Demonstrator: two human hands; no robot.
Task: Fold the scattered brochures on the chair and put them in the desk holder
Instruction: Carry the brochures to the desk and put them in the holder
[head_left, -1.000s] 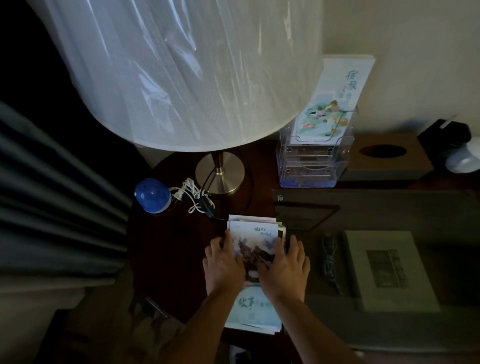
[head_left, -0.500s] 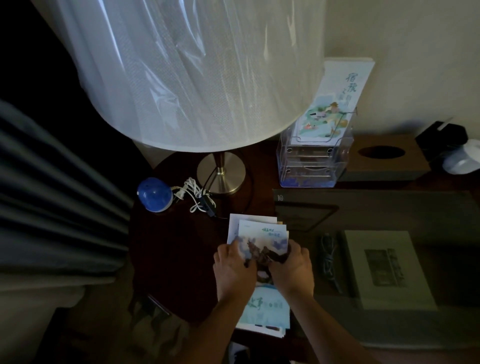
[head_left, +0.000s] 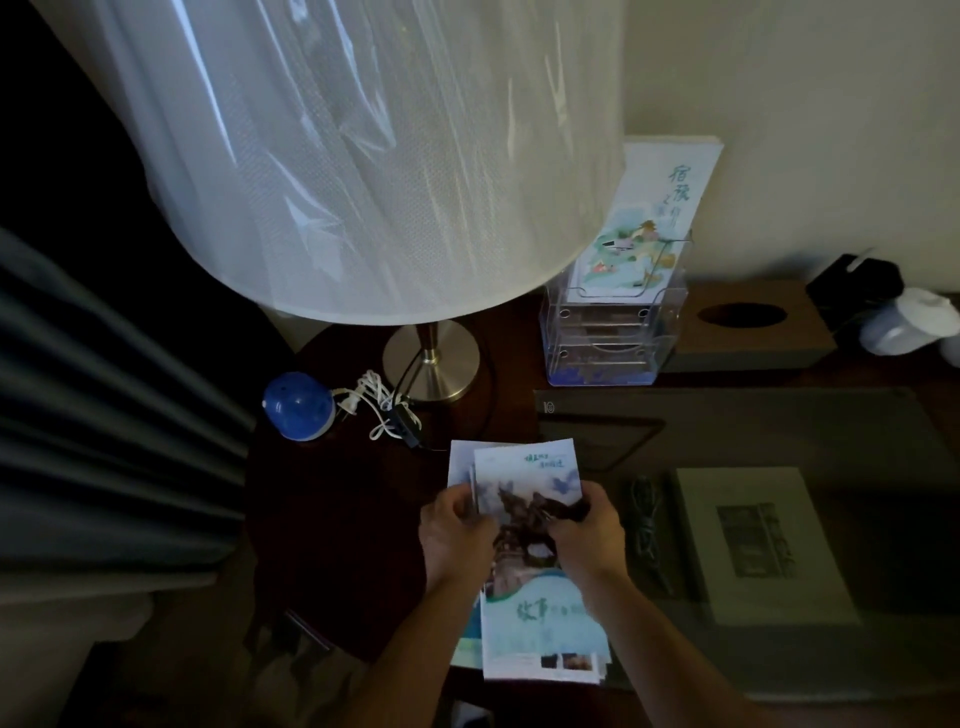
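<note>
Left hand (head_left: 453, 525) and right hand (head_left: 586, 527) grip pale-blue folded paper brochures (head_left: 524, 475) — gathering step; next, carry to clear acrylic tiered holder (head_left: 608, 338).

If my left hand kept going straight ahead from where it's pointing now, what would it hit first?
Probably the tangled white cord near the lamp base. The left hand, gripping the brochures, points up-table over bare dark wood first. Depth is unclear, so it might pass above the cord.

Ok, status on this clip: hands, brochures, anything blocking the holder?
Left hand and right hand gripping brochure stack. Holder has one brochure. Path clear.
</note>
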